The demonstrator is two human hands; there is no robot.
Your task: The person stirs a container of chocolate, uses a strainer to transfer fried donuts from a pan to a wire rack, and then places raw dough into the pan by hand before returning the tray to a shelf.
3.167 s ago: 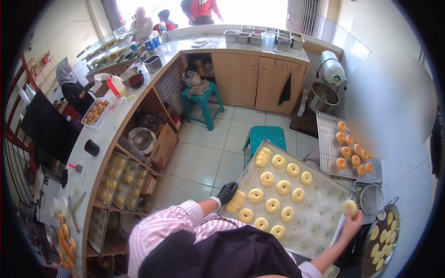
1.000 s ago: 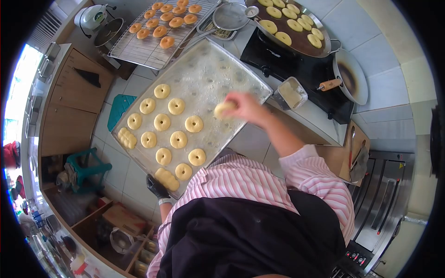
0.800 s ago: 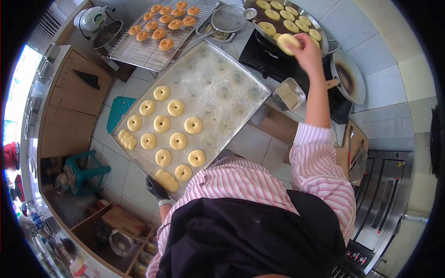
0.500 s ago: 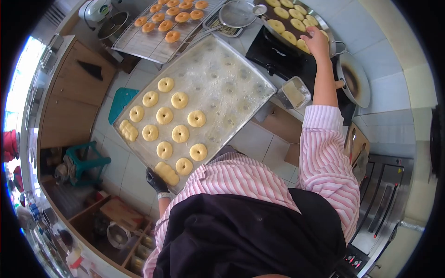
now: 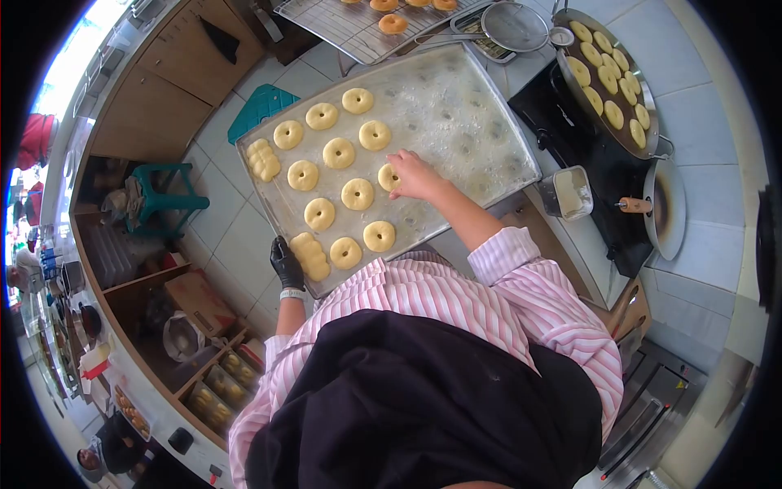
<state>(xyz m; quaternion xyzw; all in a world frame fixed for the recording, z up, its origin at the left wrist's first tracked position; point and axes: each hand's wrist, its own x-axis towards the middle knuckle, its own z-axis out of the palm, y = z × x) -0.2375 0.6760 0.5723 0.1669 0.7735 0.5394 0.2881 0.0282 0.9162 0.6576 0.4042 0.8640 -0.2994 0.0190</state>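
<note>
My left hand, in a black glove, grips the near left corner of a large floured baking tray. Rows of pale raw ring doughnuts cover the tray's left part, with braided dough pieces along its left edge. Bare, my right hand reaches over the tray, thumb and fingers closed about the rim of one raw doughnut, which still lies on the tray and is partly covered. Floury round marks show on the tray's right part. Several pale doughnuts float in a wide pan of dark oil.
Browned doughnuts sit on a wire rack behind the tray. A strainer lies beside it. Right of the tray are a black stove, a plastic tub and a wooden-handled wok. A green stool stands left.
My right hand has come back from the oil pan to a raw doughnut on the tray. My left hand keeps its hold on the tray corner. The view has shifted.
</note>
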